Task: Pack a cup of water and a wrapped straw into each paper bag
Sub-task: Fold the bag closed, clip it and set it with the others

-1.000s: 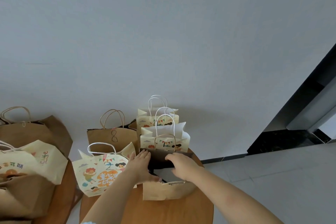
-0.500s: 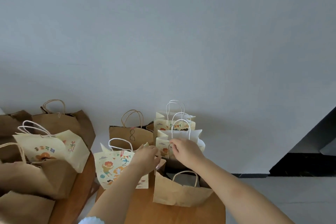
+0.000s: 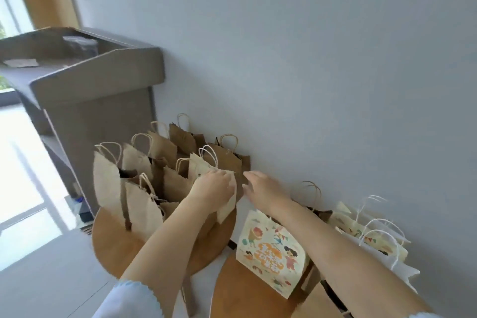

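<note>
- On the left round table [image 3: 113, 248] stands a tight bunch of brown paper bags [image 3: 139, 204], all upright and touching each other
- Left hand [image 3: 214, 188] has its fingers curled over the top edge of a pale bag [image 3: 204, 170] with white string handles, so it holds that bag
- Right hand [image 3: 260, 188] is just beside it with fingers loose and spread, holding nothing
- That pale bag could tip or pull its neighbours over, I think, because they are packed so close
- A quick tug might tear the thin paper edge or a string handle
- If a cup of water goes in while a bag leans, the water may spill and make the paper soggy
- No cup and no wrapped straw can be seen near the hands
- I cannot tell what is inside any bag, since their openings look dark or hidden
- A cartoon bag [image 3: 271, 253] stands on the right table [image 3: 242, 289], under the right arm
- More white-handled bags [image 3: 371, 237] sit farther right by the wall
- A grey counter [image 3: 98, 77] stands behind, with something blurry on top
</note>
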A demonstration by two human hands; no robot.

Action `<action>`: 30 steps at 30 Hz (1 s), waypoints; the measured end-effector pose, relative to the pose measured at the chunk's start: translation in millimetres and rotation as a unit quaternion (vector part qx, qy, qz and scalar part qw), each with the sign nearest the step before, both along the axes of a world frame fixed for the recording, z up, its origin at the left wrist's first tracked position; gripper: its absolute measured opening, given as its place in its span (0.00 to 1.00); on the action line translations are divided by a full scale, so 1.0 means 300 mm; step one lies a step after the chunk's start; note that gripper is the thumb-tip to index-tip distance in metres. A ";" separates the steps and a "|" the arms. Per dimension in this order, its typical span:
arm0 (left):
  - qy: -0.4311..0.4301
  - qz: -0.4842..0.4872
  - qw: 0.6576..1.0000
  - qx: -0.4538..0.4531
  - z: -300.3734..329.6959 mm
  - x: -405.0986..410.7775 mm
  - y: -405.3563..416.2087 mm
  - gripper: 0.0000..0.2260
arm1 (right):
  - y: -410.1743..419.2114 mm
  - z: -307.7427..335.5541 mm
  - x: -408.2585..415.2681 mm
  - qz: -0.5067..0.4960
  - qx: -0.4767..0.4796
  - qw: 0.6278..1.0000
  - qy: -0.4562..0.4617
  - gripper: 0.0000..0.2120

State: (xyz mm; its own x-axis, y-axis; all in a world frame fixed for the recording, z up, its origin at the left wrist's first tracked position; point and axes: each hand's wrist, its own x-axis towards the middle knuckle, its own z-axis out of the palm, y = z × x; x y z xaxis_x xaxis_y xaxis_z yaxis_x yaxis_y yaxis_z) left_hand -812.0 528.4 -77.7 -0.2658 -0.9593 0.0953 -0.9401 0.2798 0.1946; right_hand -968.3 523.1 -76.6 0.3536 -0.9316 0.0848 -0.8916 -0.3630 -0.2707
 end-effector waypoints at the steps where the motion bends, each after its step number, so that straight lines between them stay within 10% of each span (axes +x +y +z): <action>1: 0.004 0.027 1.000 0.001 0.009 0.083 0.012 0.16 | -0.015 0.012 0.076 0.012 -0.002 1.000 -0.002 0.20; 30: -0.006 0.349 0.937 -0.016 0.032 1.805 0.014 0.19 | -0.277 0.114 1.893 0.238 -0.025 0.971 -0.008 0.19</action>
